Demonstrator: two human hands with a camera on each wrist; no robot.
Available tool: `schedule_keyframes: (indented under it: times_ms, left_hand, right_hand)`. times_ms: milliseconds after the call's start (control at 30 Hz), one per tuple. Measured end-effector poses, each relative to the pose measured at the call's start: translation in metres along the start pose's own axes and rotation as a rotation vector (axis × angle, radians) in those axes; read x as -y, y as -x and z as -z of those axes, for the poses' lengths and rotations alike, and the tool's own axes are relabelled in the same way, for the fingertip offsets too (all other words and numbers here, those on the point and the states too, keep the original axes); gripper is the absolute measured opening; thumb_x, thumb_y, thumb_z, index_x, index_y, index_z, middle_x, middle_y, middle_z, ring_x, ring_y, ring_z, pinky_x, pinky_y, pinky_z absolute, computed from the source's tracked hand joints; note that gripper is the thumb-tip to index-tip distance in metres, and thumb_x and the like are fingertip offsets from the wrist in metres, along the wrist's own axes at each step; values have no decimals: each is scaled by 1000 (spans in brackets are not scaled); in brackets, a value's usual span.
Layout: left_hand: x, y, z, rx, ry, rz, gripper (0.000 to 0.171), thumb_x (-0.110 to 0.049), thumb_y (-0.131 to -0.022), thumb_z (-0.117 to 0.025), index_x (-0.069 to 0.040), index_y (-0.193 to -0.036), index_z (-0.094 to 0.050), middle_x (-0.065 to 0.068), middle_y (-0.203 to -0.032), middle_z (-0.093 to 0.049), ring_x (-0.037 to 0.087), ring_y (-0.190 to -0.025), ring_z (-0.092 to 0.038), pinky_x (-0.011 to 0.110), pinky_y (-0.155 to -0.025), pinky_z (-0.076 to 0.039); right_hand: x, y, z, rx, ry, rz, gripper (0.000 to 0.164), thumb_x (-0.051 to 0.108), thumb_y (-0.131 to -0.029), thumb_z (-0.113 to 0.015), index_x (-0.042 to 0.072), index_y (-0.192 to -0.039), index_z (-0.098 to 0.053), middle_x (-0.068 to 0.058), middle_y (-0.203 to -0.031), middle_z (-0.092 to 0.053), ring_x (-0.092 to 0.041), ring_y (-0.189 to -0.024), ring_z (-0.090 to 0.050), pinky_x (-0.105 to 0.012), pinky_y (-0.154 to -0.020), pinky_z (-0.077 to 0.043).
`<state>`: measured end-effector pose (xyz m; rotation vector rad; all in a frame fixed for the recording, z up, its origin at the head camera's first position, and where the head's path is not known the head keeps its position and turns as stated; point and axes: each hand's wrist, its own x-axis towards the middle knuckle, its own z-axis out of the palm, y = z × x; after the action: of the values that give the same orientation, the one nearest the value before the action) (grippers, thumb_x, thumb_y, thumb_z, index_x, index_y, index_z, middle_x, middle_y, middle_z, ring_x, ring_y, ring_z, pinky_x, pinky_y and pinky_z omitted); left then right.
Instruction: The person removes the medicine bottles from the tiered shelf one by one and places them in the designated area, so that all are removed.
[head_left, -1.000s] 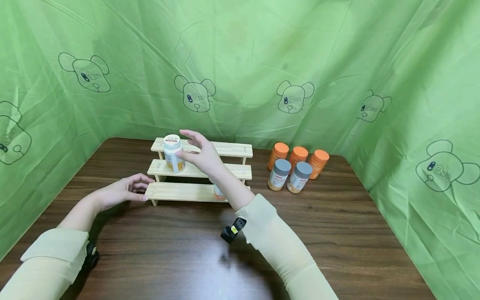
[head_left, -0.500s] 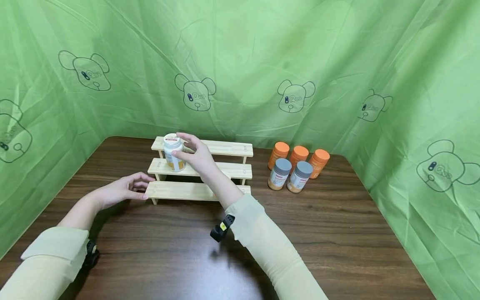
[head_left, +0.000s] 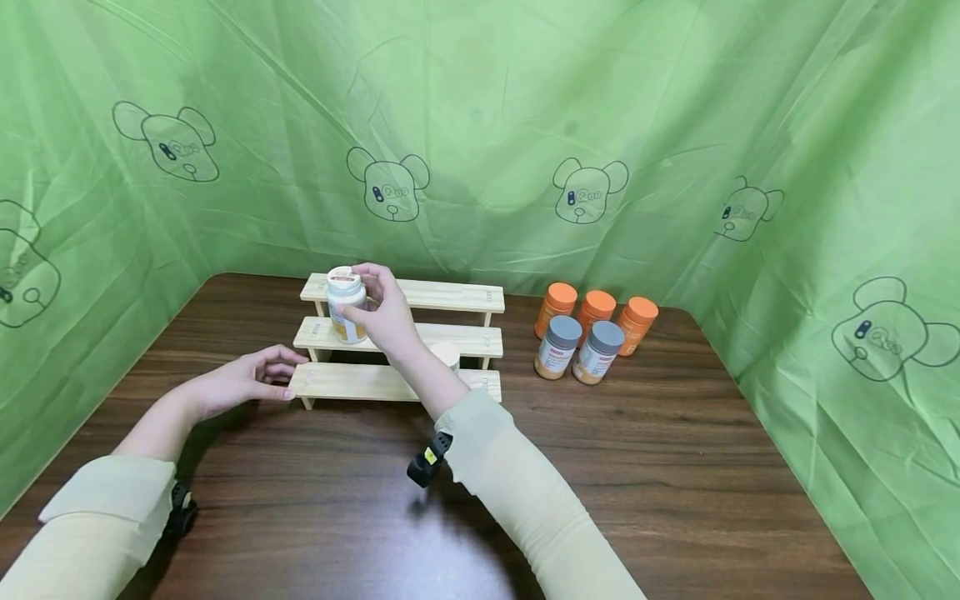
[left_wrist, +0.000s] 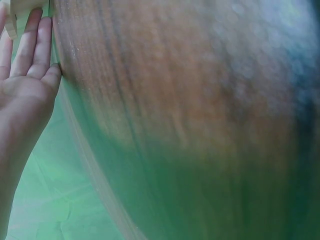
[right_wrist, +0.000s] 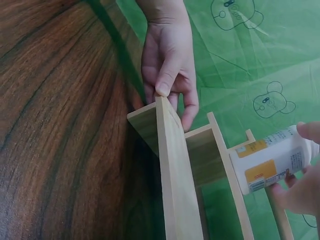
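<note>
A white bottle [head_left: 347, 292] with a yellow-and-white label stands upright on the middle tier of a three-tier wooden rack [head_left: 360, 382], near its left end. My right hand [head_left: 388, 315] holds that bottle from the right; in the right wrist view the thumb and fingers lie on opposite sides of the bottle [right_wrist: 275, 159]. My left hand [head_left: 236, 385] grips the left end of the lowest tier, its thumb at the front edge and the fingers farther back. Another white-lidded bottle [head_left: 447, 353] on the lowest tier is mostly hidden behind my right forearm.
Right of the rack, several bottles stand grouped on the dark wooden table [head_left: 675, 483]: orange-capped ones [head_left: 636, 325] behind and two grey-capped ones [head_left: 558, 348] in front. Green curtain [head_left: 480, 125] with bear drawings surrounds the table's back and sides.
My right hand has moved left and closed its fingers on the bottle on the middle tier. The bottle has hardly moved. My left hand stays at the rack's end.
</note>
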<state>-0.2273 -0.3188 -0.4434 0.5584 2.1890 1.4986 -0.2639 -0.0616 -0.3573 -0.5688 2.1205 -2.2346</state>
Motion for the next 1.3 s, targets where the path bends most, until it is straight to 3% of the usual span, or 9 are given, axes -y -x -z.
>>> schedule_keyframes:
  times_ms: [300, 733, 1000, 1300]
  left_hand:
    - [1, 0, 1, -5, -2, 20, 54, -7, -87, -65, 2, -132, -36, 4, -120, -62, 10, -105, -60, 23, -84, -47]
    - [2, -1, 1, -13, -21, 36, 54, -8, -87, -66, 0, -132, -37, 6, -119, -62, 10, -104, -60, 22, -84, -46]
    - [2, -1, 1, -18, -26, 34, 54, -8, -87, -66, -1, -132, -38, 6, -119, -62, 10, -104, -60, 21, -84, -45]
    - [2, -1, 1, -15, -21, 37, 54, -8, -87, -66, 0, -132, -37, 6, -119, -62, 9, -104, -60, 21, -84, -45]
  right_hand:
    - [-1, 2, 0, -26, 65, 22, 49, -2, -78, -73, 15, -118, -52, -6, -120, -63, -7, -101, -58, -23, -86, -47]
    - [2, 4, 2, -79, 63, 10, 44, 1, -76, -76, 14, -113, -57, -1, -115, -66, -5, -102, -58, -21, -84, -47]
    - [13, 6, 4, -86, 89, 0, 44, 5, -75, -78, 17, -113, -58, 2, -116, -66, -8, -105, -58, -24, -86, -47]
    - [29, 9, 18, -34, 103, -55, 44, 9, -76, -78, 20, -113, -58, 5, -117, -65, -10, -102, -58, -32, -88, -44]
